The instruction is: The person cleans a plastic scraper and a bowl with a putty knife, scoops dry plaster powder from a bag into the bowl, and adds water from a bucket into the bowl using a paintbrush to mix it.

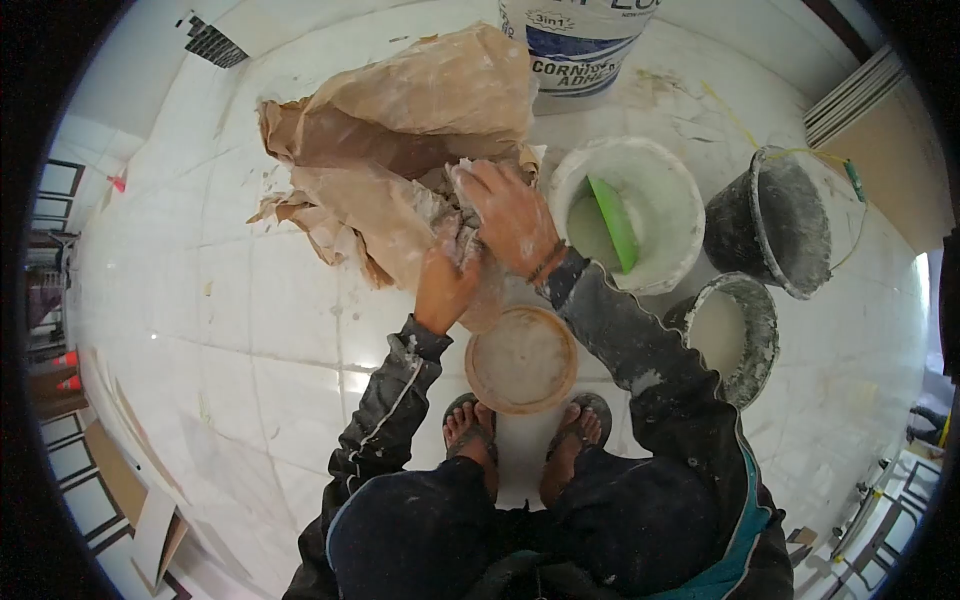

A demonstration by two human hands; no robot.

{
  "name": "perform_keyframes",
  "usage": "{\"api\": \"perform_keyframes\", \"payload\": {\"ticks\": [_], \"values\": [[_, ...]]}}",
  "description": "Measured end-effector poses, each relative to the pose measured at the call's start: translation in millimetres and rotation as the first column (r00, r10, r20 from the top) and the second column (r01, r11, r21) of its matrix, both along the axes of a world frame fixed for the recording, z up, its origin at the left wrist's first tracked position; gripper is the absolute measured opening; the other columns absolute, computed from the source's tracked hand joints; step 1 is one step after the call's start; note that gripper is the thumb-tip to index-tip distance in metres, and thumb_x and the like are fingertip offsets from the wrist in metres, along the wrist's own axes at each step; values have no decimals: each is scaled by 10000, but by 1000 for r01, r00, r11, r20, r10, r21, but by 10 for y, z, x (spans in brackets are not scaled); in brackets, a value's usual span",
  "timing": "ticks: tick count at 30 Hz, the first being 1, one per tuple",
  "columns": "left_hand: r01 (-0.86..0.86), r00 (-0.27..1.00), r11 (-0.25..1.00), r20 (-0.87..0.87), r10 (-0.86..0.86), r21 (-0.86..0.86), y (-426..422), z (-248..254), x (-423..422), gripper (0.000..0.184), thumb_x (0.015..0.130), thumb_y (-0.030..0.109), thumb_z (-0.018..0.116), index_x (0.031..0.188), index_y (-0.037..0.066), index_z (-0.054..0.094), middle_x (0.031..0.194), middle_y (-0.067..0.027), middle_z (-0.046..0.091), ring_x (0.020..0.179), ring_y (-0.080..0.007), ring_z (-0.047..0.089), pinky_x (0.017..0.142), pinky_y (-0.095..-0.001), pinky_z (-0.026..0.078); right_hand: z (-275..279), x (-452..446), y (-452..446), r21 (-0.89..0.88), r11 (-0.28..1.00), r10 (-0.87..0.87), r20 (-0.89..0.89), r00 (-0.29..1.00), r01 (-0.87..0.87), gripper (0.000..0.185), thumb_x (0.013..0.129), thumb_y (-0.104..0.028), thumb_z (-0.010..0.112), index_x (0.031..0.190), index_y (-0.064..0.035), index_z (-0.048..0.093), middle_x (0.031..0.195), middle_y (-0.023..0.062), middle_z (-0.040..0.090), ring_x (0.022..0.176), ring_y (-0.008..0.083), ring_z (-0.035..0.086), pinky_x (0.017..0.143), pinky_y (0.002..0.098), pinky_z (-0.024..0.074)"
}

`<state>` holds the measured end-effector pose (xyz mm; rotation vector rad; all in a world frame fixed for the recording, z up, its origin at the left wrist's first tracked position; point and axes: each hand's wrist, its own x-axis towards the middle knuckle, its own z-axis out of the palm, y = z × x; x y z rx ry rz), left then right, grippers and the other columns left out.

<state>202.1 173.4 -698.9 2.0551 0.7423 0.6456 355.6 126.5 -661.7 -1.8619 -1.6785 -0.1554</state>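
Observation:
A torn, crumpled brown paper bag (400, 120) lies open on the tiled floor in front of me. My left hand (446, 287) is closed on the bag's near right part, low on a bunched, dusty edge. Just above and to the right, my right hand (508, 215) grips the same bunched paper, its fingers curled over it. Both hands are dusted with white powder. Below them, near my feet, is a round tan-rimmed container (521, 360) with a pale powdery surface. Right of my right hand stands a white bucket (680, 205) with a green scraper (615, 225) inside.
A black bucket (730, 225) lies tilted at the right, near a smaller bucket (762, 345) holding pale liquid. A large printed adhesive tub (585, 50) stands at the top. Stacked boards (890, 150) lean at the far right. My feet are beside the round container.

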Motion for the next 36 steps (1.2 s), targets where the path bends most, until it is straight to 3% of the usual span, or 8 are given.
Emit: {"api": "perform_keyframes", "payload": {"ticks": [4,12,16,18,28,31,34,36], "values": [[-3,987,1000,-161,6,24,-21,39,-26,543,996,291,590,1348,-109,488,1305,-310,578,1266,-380,542,1068,-411,410,-197,347,66,-48,984,-176,-63,982,173,403,807,-50,622,1210,-24,608,1137,111,589,1066,314,598,873,425,539],[-48,992,929,88,86,-366,35,-38,0,543,1003,290,576,1323,-142,495,1297,-308,584,1242,-388,550,1044,-404,409,-92,-128,-266,-3,998,-71,-35,997,70,394,830,-42,597,1223,-24,605,1098,107,587,1049,330,603,870,419,551],[-72,985,968,136,107,-239,-51,-134,-17,551,1003,288,576,1336,-140,484,1287,-317,584,1228,-399,557,1028,-404,422,-114,-30,-211,-77,995,-69,-15,997,68,419,811,-47,609,1230,-30,603,1123,113,574,1068,328,592,842,417,562],[-130,989,990,-80,125,-63,-120,159,-45,529,998,268,578,1337,-129,491,1253,-325,599,1191,-410,578,1014,-411,434,-146,125,-111,-63,983,-177,-45,983,174,420,812,-59,605,1230,-27,600,1143,130,565,1084,333,586,812,409,576],[-55,998,984,3,56,-168,-132,185,-20,523,995,260,582,1329,-133,498,1188,-323,634,1136,-414,610,979,-427,460,-179,43,-107,2,990,-142,-80,987,143,400,821,-64,623,1219,-37,605,1196,126,584,1094,350,592,884,433,546],[-76,995,995,60,80,-61,-56,-10,-116,529,997,252,580,1331,-146,483,1157,-297,651,1097,-379,629,961,-432,468,17,178,-121,-112,975,-211,-194,958,192,415,815,-92,639,1227,-50,605,1217,126,580,1104,353,591,875,426,550],[-114,992,959,27,125,-259,-7,-45,-157,534,1007,257,577,1331,-156,474,1113,-234,675,1042,-307,641,943,-388,483,19,107,-231,-9,976,-215,-250,944,220,410,819,-9,612,1222,-83,613,1115,107,624,1044,333,621,837,420,549],[-91,974,892,145,172,-442,-18,61,-135,471,1024,254,563,1311,-116,520,1030,-134,678,835,-178,636,744,-297,523,-120,81,-295,-27,982,-190,-158,969,188,401,819,-33,618,1215,-93,627,1102,91,633,1038,310,631,839,413,556]]}}
